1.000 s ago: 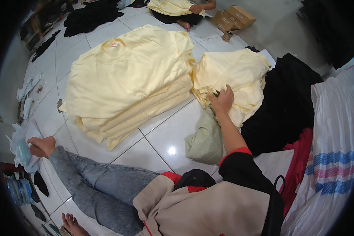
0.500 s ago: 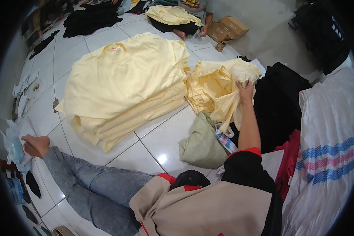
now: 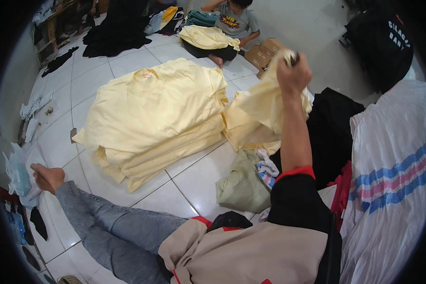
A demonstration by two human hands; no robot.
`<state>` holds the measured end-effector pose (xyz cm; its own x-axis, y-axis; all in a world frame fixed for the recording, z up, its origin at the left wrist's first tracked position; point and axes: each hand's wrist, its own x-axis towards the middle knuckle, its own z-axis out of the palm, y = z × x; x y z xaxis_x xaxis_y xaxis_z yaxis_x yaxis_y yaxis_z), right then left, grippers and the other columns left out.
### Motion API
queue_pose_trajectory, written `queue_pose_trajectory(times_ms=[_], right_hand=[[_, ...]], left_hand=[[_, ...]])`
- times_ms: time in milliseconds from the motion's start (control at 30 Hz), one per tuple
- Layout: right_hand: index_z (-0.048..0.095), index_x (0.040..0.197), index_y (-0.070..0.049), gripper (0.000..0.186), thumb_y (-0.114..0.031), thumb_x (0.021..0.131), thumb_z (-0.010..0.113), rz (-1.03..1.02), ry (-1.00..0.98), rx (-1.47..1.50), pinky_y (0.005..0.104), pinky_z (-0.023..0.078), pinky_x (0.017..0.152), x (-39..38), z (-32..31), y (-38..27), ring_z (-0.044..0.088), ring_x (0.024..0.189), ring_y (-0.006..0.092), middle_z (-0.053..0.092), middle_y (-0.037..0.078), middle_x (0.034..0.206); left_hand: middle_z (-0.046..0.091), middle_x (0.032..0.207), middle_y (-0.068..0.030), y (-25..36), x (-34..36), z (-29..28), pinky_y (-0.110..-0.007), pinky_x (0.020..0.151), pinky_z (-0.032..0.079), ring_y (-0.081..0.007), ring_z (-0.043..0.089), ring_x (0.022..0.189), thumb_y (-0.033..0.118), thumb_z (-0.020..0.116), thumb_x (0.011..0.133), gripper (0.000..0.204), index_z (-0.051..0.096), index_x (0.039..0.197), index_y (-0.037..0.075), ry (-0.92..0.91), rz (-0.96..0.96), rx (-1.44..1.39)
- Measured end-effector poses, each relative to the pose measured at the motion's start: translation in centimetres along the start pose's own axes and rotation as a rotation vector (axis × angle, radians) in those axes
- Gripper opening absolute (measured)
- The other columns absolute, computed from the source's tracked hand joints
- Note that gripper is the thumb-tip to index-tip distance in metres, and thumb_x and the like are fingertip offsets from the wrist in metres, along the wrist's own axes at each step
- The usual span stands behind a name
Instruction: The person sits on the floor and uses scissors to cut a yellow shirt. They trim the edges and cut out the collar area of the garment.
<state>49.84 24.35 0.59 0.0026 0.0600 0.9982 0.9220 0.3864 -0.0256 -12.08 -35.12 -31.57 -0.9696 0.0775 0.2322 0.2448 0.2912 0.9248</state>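
My right hand is raised with its fingers closed on a pale yellow shirt. Its upper part hangs blurred from my fist, while the lower folds rest on the floor. Something small and dark shows at the top of my fist, too unclear to name. Left of it lies a broad, thick stack of yellow shirts, the top one spread flat with its neckline on the far side. A light green cloth bundle sits beneath my forearm. My left hand is out of sight.
Black cloth is heaped to the right, beside a white woven sack with blue and pink stripes. Across the stack sits a person with a yellow garment on the lap, near cardboard boxes. My legs stretch leftward.
My right hand has risen away from the floor, pulling the yellow shirt up from its crumpled pile. The view has tilted up slightly, showing more of the seated person.
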Motion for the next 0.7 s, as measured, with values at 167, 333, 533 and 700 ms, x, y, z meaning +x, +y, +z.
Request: queue_pose_trajectory(times_ms=[167,333,533,700], right_hand=[[0.062,0.083,-0.007,0.022,-0.004,0.074,0.082,-0.040,0.188,0.444,0.0314,0.049,0.062,6.7,-2.4,-9.8,0.057,0.066,0.0113,0.059,-0.001,0.070],[0.064,0.083,-0.004,0.019,0.004,0.077,0.080,0.141,0.219,1.079,0.0263,0.049,0.073,11.6,-3.0,-11.9,0.055,0.075,0.0079,0.062,-0.002,0.082],[0.065,0.103,0.003,0.020,-0.010,0.087,0.060,0.262,-0.209,1.713,0.0319,0.051,0.085,15.5,-4.2,-12.9,0.063,0.087,0.0177,0.067,0.010,0.096],[0.059,0.113,0.002,0.028,-0.010,0.088,0.057,0.167,-0.422,1.951,0.0373,0.052,0.089,17.6,-2.1,-18.4,0.064,0.096,0.0233,0.066,0.014,0.104]], left_hand=[[0.066,0.117,-0.0046,4.8,-5.6,-8.4,-0.031,0.096,0.047,-0.0162,0.061,0.104,0.030,0.064,0.105,0.049,0.055,0.147,0.008,-0.009,-0.080,-0.062],[0.066,0.118,-0.0089,12.4,-5.5,-1.2,-0.031,0.096,0.052,-0.0173,0.064,0.109,0.000,0.060,0.101,0.047,0.052,0.147,0.002,-0.350,0.174,-0.366],[0.064,0.132,-0.0124,18.6,-4.1,8.0,-0.034,0.104,0.050,-0.0211,0.060,0.126,0.007,0.065,0.102,0.044,0.053,0.143,0.000,-0.568,0.232,-0.552],[0.044,0.157,-0.0181,19.8,-4.2,15.0,-0.040,0.119,0.037,-0.0261,0.039,0.149,0.024,0.073,0.099,0.071,0.038,0.156,0.001,-0.694,0.196,-0.428]])
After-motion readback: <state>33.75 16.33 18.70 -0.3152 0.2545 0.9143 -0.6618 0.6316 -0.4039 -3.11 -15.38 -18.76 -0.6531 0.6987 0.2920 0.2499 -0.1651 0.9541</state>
